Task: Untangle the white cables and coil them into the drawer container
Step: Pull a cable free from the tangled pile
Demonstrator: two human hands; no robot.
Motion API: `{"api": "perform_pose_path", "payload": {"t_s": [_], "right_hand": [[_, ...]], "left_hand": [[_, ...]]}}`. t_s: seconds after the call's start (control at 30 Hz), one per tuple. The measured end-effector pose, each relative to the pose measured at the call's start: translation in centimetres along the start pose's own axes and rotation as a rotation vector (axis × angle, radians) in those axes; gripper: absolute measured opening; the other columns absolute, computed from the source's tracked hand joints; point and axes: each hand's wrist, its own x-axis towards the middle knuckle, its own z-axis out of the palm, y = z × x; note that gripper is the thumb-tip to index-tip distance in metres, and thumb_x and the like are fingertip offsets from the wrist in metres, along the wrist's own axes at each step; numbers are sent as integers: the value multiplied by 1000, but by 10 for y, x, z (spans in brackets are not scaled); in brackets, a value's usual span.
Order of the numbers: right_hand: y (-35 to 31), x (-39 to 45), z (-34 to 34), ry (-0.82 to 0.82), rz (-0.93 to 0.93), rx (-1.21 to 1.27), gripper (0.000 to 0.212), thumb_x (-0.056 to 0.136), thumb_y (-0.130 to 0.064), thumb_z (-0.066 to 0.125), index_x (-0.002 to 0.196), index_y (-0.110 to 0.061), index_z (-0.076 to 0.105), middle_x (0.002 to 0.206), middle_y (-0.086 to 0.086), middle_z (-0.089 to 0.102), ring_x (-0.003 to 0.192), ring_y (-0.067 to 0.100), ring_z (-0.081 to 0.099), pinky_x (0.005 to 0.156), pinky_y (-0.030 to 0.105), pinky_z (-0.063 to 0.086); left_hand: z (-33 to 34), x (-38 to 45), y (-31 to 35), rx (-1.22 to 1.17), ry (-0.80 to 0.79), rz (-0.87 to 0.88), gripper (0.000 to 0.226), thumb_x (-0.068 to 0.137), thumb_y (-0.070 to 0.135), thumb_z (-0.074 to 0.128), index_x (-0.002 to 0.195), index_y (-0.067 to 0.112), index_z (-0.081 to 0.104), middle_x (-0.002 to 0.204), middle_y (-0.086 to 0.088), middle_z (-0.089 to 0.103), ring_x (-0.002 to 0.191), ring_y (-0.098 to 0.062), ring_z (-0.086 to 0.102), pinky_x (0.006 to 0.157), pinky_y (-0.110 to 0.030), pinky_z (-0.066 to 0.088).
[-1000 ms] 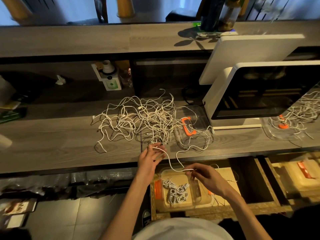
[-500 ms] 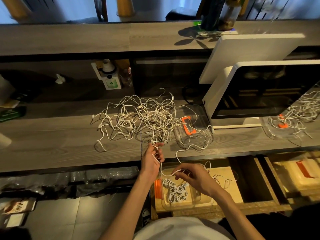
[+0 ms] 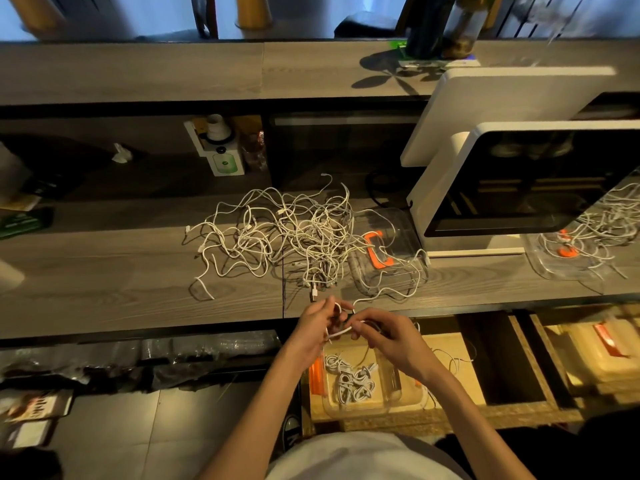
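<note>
I see the left hand [image 3: 317,323] and right hand [image 3: 389,336] pinching one white cable [image 3: 341,330] over the drawer container [image 3: 360,407]. The tangled cables [image 3: 287,237] lie on the counter [image 3: 104,271].

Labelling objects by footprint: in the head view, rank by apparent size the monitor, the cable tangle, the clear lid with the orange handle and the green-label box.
Largest to smallest:
1. monitor, though cropped by the frame
2. cable tangle
3. clear lid
4. green-label box
</note>
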Motion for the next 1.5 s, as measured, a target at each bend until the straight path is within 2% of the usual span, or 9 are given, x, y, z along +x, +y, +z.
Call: {"api": "perform_pose_path", "payload": {"t_s": [0.17, 0.3, 0.43, 0.53, 0.7, 0.9, 1.1, 1.3, 1.5], "right_hand": [[4, -1, -1, -8, 8, -13, 11, 101, -28, 64, 104, -29, 75, 87, -4, 75, 73, 15, 63, 68, 31, 51], [4, -5, -4, 10, 5, -2, 14, 97, -33, 65, 104, -27, 76, 88, -3, 76, 80, 27, 68, 72, 42, 55], [0, 1, -1, 65, -23, 4, 11, 99, -23, 67, 104, -22, 77, 84, -6, 76, 72, 5, 65, 68, 21, 50], [1, 6, -3, 198, -10, -50, 10, 98, -20, 69, 101, -22, 78, 84, -13, 77, 82, -3, 71, 73, 9, 48], [10, 9, -12, 285, -6, -225, 9, 97, -27, 71, 101, -26, 78, 89, -15, 75, 82, -2, 68, 70, 10, 47], [16, 9, -20, 237, 22, -208, 8, 96, -28, 73, 101, -25, 78, 90, -13, 76, 84, -3, 69, 72, 11, 50], [21, 1, -34, 278, 50, -164, 7, 96, -30, 70, 99, -35, 73, 82, -8, 72, 77, 9, 67, 68, 24, 54], [26, -5, -25, 195, 15, -26, 5, 95, -29, 71, 99, -29, 72, 88, 0, 74, 80, 20, 71, 72, 38, 59], [32, -16, -8, 79, 9, -16, 8, 95, -32, 70, 103, -30, 71, 88, 1, 74, 80, 18, 72, 73, 35, 61]], "left_hand": [[-5, 0, 7, -240, -76, -31, 33, 110, 25, 38, 107, 2, 61, 69, 1, 43, 48, -5, 34, 43, -18, 26], [-5, -4, 8, 36, -51, 24, 35, 110, 26, 38, 105, 5, 65, 69, 3, 49, 49, -7, 37, 44, -17, 25], [7, -10, 9, 243, -71, -29, 36, 109, 32, 41, 107, 11, 70, 75, -2, 66, 62, -11, 55, 54, -23, 36], [9, -14, 11, 156, -154, -106, 37, 108, 34, 43, 111, 7, 68, 72, -2, 63, 53, -9, 41, 48, -19, 29], [7, -17, 14, 198, -293, -82, 58, 103, 57, 38, 82, 12, 69, 64, 2, 42, 51, -7, 27, 50, -21, 20], [0, -18, 11, 219, -480, -24, 42, 104, 41, 43, 101, 8, 69, 68, 6, 46, 53, -5, 30, 53, -19, 25], [-9, -13, 12, 157, -64, 129, 38, 107, 31, 40, 114, 11, 71, 92, -4, 75, 68, -7, 56, 64, -19, 43], [3, -7, 11, -353, 9, 137, 46, 111, 26, 31, 122, -3, 64, 118, -21, 71, 117, -30, 67, 103, -43, 52], [6, -5, 15, -680, 113, 76, 41, 109, 30, 33, 98, 0, 59, 71, -7, 55, 68, -18, 56, 75, -32, 49]]}}
